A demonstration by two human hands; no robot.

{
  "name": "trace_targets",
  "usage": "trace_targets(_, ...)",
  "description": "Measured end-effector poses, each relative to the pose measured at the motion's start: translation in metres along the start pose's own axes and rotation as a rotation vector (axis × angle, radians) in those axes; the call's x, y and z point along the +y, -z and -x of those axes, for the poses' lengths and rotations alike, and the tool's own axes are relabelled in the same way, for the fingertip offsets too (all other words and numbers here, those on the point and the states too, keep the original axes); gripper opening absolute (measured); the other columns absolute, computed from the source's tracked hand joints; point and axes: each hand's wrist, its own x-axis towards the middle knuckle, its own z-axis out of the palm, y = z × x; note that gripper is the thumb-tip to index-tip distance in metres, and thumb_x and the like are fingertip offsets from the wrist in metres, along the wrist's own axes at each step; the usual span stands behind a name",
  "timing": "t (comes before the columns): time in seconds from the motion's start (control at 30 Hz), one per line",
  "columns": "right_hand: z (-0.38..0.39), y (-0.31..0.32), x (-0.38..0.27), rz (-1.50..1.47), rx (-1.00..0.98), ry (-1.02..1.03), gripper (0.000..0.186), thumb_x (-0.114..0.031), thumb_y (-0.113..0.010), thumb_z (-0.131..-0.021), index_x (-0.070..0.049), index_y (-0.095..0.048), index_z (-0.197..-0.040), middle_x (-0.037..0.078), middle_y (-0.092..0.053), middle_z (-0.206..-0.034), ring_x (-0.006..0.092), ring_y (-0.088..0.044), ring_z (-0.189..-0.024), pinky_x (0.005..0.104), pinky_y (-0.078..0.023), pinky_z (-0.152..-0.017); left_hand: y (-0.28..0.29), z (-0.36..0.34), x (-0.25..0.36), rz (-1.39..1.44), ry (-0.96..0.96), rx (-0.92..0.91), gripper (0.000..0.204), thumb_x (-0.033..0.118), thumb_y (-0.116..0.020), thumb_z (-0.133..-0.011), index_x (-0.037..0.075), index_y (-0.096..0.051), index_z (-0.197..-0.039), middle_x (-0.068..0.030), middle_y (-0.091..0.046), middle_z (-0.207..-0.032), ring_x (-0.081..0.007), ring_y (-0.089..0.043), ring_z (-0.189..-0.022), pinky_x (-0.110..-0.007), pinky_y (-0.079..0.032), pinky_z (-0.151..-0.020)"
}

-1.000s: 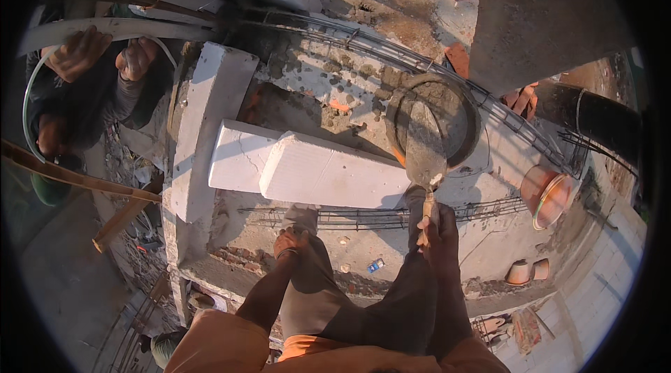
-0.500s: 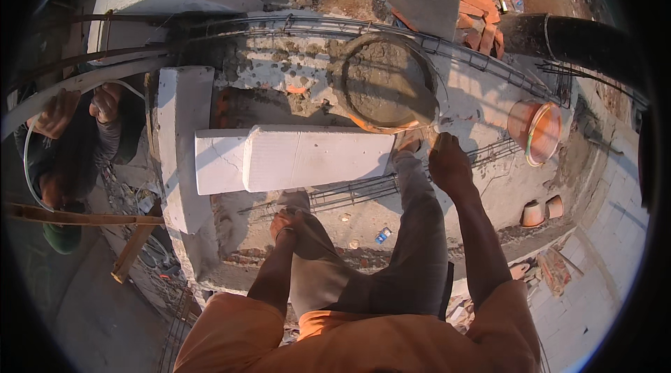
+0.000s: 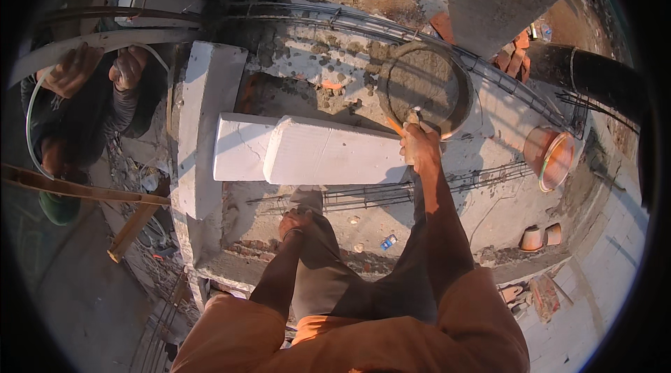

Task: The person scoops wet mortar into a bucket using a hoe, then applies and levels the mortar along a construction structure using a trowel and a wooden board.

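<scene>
My right hand [image 3: 421, 147] is closed at the near rim of a round bucket [image 3: 463, 111] filled with wet grey mortar [image 3: 421, 83]. A small pale piece sticks out past its fingers toward the mortar; I cannot make out what it belongs to. Loosely curled and with nothing visible in it, my left hand [image 3: 296, 221] rests on my left knee. Between my legs and the bucket lies a long white block [image 3: 342, 153], with a shorter cracked white block [image 3: 241, 146] against its left end.
Another white block [image 3: 203, 121] stands at the left. Thin steel bars [image 3: 377, 195] run under my legs. A tilted bucket [image 3: 549, 158] and small pots [image 3: 532, 237] are at right. A co-worker's hands [image 3: 73, 69] grip a pale curved strip at far left.
My right hand has moved left along the bucket's near rim, and its back now shows. My left hand stays on the knee. The whole view has shifted, sliding most things rightward.
</scene>
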Motion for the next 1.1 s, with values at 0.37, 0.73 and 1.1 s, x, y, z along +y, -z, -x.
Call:
trace_targets(0.37, 0.039, 0.018, 0.012, -0.071, -0.011, 0.217, 0.017, -0.01, -0.062, -0.085, 0.0, -0.06, -0.099, 0.005, -0.059, -0.077, 0.0113, -0.056, -0.055, 0.0246, -0.046, -0.043, -0.01, 0.011, 0.005, 0.027, -0.04, 0.109, 0.06, 0.053, -0.055, -0.081, 0.002, -0.059, -0.112, -0.0226, -0.061, -0.111, -0.0347, -0.059, -0.107, -0.042, -0.045, -0.094)
trace_targets(0.73, 0.097, 0.041, -0.005, 0.423, 0.029, 0.269, 0.021, -0.002, -0.057, -0.084, 0.0, -0.061, -0.105, 0.003, -0.057, -0.066, 0.0086, -0.053, -0.05, 0.0235, -0.043, -0.043, -0.015, 0.003, -0.003, 0.086, -0.008, 0.048, 0.062, 0.053, -0.055, -0.081, -0.001, -0.055, -0.114, -0.0233, -0.057, -0.117, -0.035, -0.058, -0.108, -0.041, -0.045, -0.094)
trace_targets(1.1, -0.02, -0.211, -0.047, 0.746, -0.523, 0.061, 0.027, -0.019, -0.068, -0.082, 0.0, -0.062, -0.1, 0.008, -0.06, -0.066, 0.0145, -0.058, -0.052, 0.0276, -0.041, -0.039, 0.005, 0.001, -0.037, 0.246, 0.022, -0.007, 0.064, 0.053, -0.056, -0.081, 0.002, -0.055, -0.12, -0.0233, -0.056, -0.12, -0.0355, -0.057, -0.111, -0.041, -0.044, -0.096)
